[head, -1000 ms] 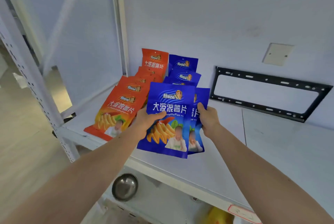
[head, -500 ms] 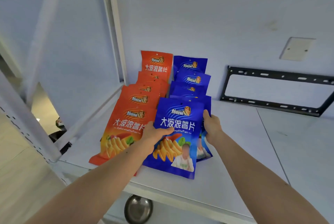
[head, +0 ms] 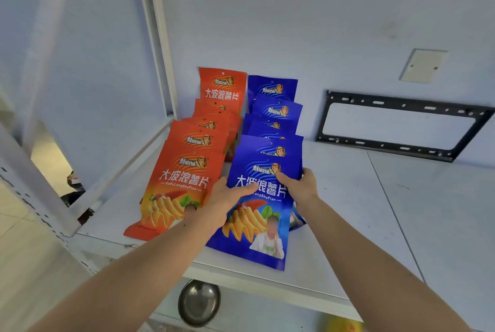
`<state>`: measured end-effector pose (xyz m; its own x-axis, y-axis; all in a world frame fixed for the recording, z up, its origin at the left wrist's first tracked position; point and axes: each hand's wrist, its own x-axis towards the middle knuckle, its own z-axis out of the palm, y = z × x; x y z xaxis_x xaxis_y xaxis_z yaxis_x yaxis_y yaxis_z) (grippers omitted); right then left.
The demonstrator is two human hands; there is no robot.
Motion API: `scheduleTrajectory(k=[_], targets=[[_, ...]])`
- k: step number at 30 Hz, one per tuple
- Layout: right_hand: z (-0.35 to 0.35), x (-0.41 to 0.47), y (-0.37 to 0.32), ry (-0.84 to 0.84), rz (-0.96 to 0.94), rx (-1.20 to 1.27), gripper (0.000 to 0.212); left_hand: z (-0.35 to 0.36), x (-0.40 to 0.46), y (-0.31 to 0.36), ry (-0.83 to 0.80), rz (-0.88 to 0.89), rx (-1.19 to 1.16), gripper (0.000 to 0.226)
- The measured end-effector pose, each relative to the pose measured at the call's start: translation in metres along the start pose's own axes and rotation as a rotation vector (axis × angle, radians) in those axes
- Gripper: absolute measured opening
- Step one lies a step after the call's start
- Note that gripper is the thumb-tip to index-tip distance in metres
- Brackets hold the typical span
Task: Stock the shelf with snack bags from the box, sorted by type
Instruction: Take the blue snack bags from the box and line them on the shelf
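Both hands on the front blue bag (head: 257, 213). Left hand (head: 226, 203) grips its left edge, thumb laid across the front over the printed title, remaining fingers hidden behind the bag. Right hand (head: 300, 187) grips the upper right edge, thumb on the front near the logo, fingers wrapped round the right side; it may also be catching the blue bag directly behind, cannot tell. Front blue bag leans back against the blue row (head: 276, 114), bottom edge near the shelf (head: 401, 224) front lip. Blue row runs front to back, bags overlapping, rearmost one upright against the back wall. Orange row (head: 206, 138) sits just beside it on the left, touching or nearly so, same overlapping layout; its front orange bag (head: 176, 192) lies tilted back with the bottom corner near the shelf edge. Black metal bracket (head: 401, 125) leans on the wall at the back right of the shelf, well apart from the bags. Metal bowl (head: 199, 302) visible below the shelf lip. Yellow item (head: 340, 325) at the bottom edge, blurred.
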<state>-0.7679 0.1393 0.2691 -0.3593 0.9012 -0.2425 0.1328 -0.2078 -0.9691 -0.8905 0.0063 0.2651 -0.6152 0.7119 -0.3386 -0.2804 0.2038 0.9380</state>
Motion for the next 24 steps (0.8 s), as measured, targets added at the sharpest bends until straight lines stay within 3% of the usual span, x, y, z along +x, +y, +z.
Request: scheduleTrajectory(k=[5,7,9,15,18,24], targets=[[0.000,-0.005,0.005,-0.001,0.089,0.004,0.059,-0.001,-0.007,-0.003,0.100,0.043,0.067,0.033],[0.003,-0.008,0.010,0.007,0.113,-0.045,0.070,-0.001,-0.010,-0.003,0.113,0.070,0.094,0.031],[0.005,-0.011,0.015,0.035,0.124,-0.121,0.081,0.000,-0.010,-0.002,0.109,0.090,0.113,0.034],[0.008,-0.020,0.016,0.074,0.161,-0.086,0.062,0.009,-0.008,-0.002,0.224,0.166,0.401,0.066],[0.010,-0.023,0.019,0.126,0.149,-0.047,0.059,0.013,-0.007,-0.002,0.246,0.179,0.587,0.069],[0.015,-0.022,0.018,0.201,0.103,-0.026,0.054,0.018,0.002,-0.008,0.213,0.224,0.595,0.073]])
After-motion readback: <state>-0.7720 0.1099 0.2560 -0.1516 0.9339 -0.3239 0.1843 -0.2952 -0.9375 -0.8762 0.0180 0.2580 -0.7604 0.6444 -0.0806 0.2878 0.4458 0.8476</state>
